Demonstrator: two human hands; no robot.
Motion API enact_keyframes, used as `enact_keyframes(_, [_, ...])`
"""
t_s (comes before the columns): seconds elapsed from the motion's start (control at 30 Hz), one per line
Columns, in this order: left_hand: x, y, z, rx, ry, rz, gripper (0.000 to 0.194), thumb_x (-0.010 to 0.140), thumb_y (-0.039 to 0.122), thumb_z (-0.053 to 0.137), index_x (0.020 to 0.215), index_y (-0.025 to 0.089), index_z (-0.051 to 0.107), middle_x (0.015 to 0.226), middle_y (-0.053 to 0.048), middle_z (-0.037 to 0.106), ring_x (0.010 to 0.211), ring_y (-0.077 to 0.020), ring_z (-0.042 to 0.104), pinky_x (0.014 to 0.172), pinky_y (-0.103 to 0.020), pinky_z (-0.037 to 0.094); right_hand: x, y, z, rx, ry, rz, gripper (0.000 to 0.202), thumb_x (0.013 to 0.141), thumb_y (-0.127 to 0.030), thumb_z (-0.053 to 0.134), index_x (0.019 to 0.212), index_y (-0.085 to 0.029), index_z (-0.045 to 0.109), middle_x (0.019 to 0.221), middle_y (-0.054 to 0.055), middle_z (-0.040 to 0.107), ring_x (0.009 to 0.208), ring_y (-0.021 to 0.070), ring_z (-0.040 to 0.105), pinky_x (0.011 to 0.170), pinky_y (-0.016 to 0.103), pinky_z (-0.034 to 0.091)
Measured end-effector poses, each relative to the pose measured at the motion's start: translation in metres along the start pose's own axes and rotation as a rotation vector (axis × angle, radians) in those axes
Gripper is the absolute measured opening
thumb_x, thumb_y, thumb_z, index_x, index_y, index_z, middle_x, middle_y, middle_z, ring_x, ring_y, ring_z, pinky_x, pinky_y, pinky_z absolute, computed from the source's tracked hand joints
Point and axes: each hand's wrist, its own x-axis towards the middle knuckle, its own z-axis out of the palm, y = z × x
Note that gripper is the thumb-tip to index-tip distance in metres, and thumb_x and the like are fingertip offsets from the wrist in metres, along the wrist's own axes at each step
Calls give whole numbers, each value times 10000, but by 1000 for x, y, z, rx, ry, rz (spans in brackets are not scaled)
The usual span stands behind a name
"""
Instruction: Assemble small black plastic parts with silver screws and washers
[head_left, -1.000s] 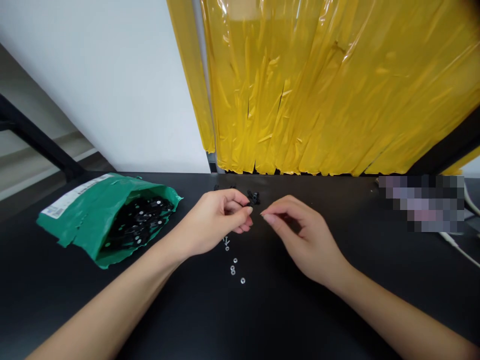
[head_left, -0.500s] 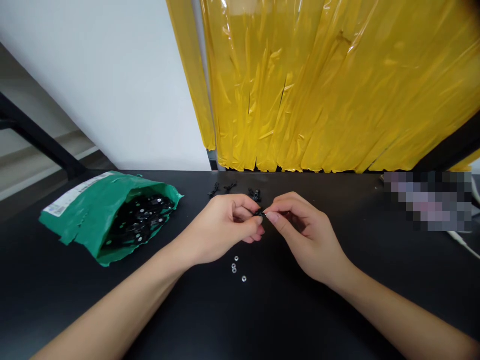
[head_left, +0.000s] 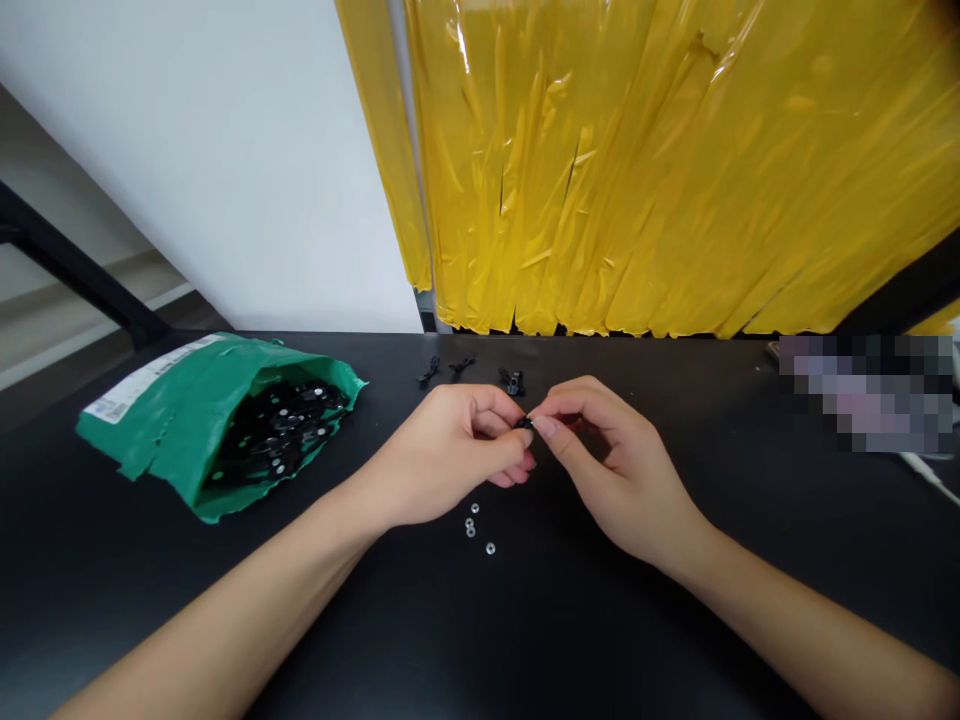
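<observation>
The small black part (head_left: 524, 424), at centre frame, is probably light, stiff plastic; grip it by its edges. The fingers of the left hand (head_left: 450, 452) pinch it, and those of the right hand (head_left: 621, 468) appear pinched on its right end. Shiny metallic rings (head_left: 490, 548) lie lower on the smooth, dark desk (head_left: 600, 630)

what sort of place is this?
Looks like a workbench for small parts, maybe in a workshop or lab: a black tabletop, an open green bag full of black parts, and loose silvery rings.
</observation>
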Motion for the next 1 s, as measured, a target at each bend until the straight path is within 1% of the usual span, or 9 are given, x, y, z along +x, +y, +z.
enact_keyframes(0.2, [1,-1,0,-59,-28,-23,26,925,127,710,906,131,693,742,-2,781,682,-113,764,661,-202,656,2,5,-8,-210,-15,-272,126,997,-104,658,1066,-159,749,1018,64,675,927,146,680,821,290,551])
enact_keyframes(0.27, [1,-1,0,-69,-39,-31,36,933,126,702,900,134,689,747,-6,787,679,-114,768,653,-199,656,3,9,-13,-245,-33,-349,151,1004,-88,650,1091,-150,757,1038,76,673,928,141,676,817,287,552])
enact_keyframes(0.37, [1,-2,-1,-65,-57,-52,50,946,116,679,901,132,692,743,-6,787,673,-109,768,647,-191,654,5,14,-22,-317,-112,-462,180,1007,-86,650,1138,-152,754,1094,98,669,923,153,675,804,324,556])
enact_keyframes(0.43, [1,-2,-2,-56,-62,-71,51,948,120,681,899,132,687,728,0,780,660,-106,764,640,-188,652,5,16,-28,-386,-165,-511,215,1004,-78,649,1174,-168,745,1137,109,667,916,163,678,790,351,556])
enact_keyframes(0.57, [0,-1,-3,1,-93,-109,55,946,123,684,894,134,671,717,3,777,655,-112,766,633,-191,647,5,15,-34,-422,-232,-516,215,1003,-76,644,1160,-192,735,1184,109,656,882,153,669,777,355,558])
enact_keyframes(0.73, [-2,1,-6,58,-196,-144,45,932,97,670,924,131,698,757,-10,790,699,-126,781,669,-207,651,6,13,-35,-270,-336,-437,203,1021,-100,631,1135,-215,754,1277,95,629,856,121,672,763,305,571])
enact_keyframes(0.83, [-2,0,-8,52,-230,-157,20,926,136,701,935,126,715,771,-31,798,701,-144,786,670,-226,655,7,11,-38,-261,-364,-422,161,1017,-127,646,1091,-210,763,1253,89,640,877,135,691,778,309,580])
enact_keyframes(0.93, [0,-2,-10,16,-257,-177,76,899,195,766,928,133,732,779,-48,806,692,-162,791,667,-244,659,8,8,-42,-325,-371,-466,111,1003,-158,673,1046,-204,764,1221,94,651,859,153,690,791,336,583])
enact_keyframes(1.0, [1,-3,-12,-14,-296,-200,117,860,217,818,922,147,748,786,-52,812,698,-171,796,679,-250,664,8,6,-43,-348,-374,-481,91,1004,-183,677,1033,-211,758,1203,96,658,860,163,689,789,342,583])
